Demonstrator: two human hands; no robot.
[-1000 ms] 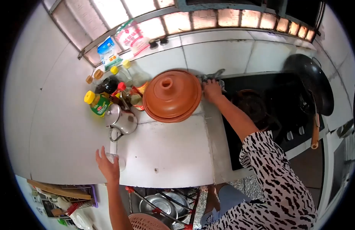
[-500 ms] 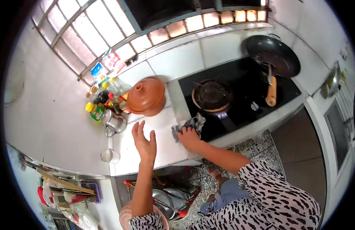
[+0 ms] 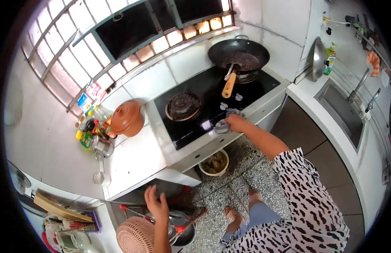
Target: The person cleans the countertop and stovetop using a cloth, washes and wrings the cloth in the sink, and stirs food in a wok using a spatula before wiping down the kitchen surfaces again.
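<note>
My right hand (image 3: 236, 122) is closed on a grey patterned cloth (image 3: 222, 127) at the front edge of the black gas stove (image 3: 208, 103), just below its knobs. My left hand (image 3: 157, 205) hangs in the air, fingers apart and holding nothing, in front of the white counter (image 3: 134, 162). On the stove's left side is a dark burner (image 3: 183, 105) with nothing on it. A black wok (image 3: 239, 55) rests over the right burner, and a wooden-handled spatula (image 3: 229, 85) leans out of it toward me.
A lidded clay pot (image 3: 128, 119), a metal pitcher (image 3: 101, 146) and several bottles stand left of the stove. Below are a bucket of scraps (image 3: 215, 163), a pink basket (image 3: 136, 236) and metal pots. The sink (image 3: 341, 114) is on the right.
My right hand has moved with the cloth from the stove's left edge rightward along its front. My left hand has lowered from over the counter. The view has turned right.
</note>
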